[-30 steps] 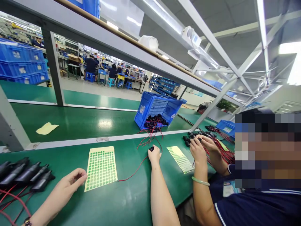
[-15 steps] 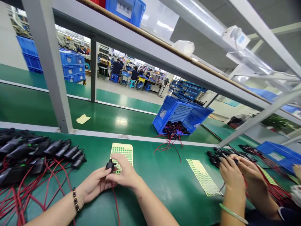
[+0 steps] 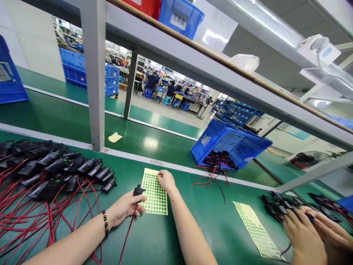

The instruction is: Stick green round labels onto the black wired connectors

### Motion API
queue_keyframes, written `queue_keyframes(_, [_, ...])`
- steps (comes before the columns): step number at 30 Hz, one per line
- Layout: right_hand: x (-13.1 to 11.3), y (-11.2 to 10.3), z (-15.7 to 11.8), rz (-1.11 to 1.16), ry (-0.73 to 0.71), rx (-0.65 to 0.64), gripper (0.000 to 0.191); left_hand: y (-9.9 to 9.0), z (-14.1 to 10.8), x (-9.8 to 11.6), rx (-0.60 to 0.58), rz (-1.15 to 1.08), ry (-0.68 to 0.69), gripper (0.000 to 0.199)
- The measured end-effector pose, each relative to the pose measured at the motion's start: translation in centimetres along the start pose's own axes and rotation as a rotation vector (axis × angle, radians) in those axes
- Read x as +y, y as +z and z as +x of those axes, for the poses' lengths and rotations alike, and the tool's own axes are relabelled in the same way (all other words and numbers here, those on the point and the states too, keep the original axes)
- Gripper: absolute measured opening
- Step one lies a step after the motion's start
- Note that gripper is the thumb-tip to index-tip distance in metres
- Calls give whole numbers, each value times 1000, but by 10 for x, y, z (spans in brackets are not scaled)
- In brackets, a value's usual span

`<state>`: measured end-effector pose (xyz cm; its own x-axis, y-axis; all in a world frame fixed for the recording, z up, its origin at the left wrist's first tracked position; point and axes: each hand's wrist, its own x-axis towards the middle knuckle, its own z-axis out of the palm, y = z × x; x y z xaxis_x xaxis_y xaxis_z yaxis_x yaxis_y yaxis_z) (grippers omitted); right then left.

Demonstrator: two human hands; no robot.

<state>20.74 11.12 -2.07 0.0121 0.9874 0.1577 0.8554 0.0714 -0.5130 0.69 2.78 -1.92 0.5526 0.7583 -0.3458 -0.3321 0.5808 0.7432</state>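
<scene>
My left hand [image 3: 125, 208], with a beaded bracelet at the wrist, holds a small black part [image 3: 139, 190] between thumb and fingers; its red wires hang down. My right hand [image 3: 166, 181] has its fingers pinched at the upper right of a pale yellow sheet of green dot stickers [image 3: 156, 200]. Whatever is between those fingertips is too small to make out. The sheet lies flat on the green table, and the black part is over its left edge. A large pile of black parts with red wires [image 3: 62, 165] lies to the left.
A tilted blue crate [image 3: 204, 143] holds more black parts behind the table's ledge. At the right, another person's hands [image 3: 306, 235] handle black parts beside a second sticker sheet [image 3: 257, 230]. A grey post [image 3: 93, 77] rises at the left, under a shelf beam.
My right hand has left the black part and moved up and right onto the sticker sheet. My left hand keeps hold of the part. The view has shifted left.
</scene>
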Motion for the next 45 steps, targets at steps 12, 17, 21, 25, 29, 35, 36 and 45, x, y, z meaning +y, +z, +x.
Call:
queue_keyframes(12, [-30,-13,-30,317,-50,3,14,5,-5,0,14,244,103,29])
queue_keyframes(17, [-60,-16,-79,873,25,-22,14,7,-11,-1,44,619,394,19])
queue_keyframes(21, [-75,-15,-99,1104,74,-42,12,10,-14,-1,41,746,527,18])
queue_keyframes(25, [-80,-15,-101,1103,69,-59,11,11,-14,-2,76,796,531,18])
queue_keyframes(29, [-79,-13,-101,1042,55,-62,10,11,-15,-2,98,815,545,15])
queue_keyframes(35, [-77,-8,-101,970,-12,-45,8,12,-15,-2,93,836,542,16])
queue_keyframes(36, [-77,-8,-101,961,-13,-40,8,12,-15,-2,90,839,542,16])
queue_keyframes(45, [-80,-7,-103,841,-55,16,12,11,-15,-3,77,838,549,17])
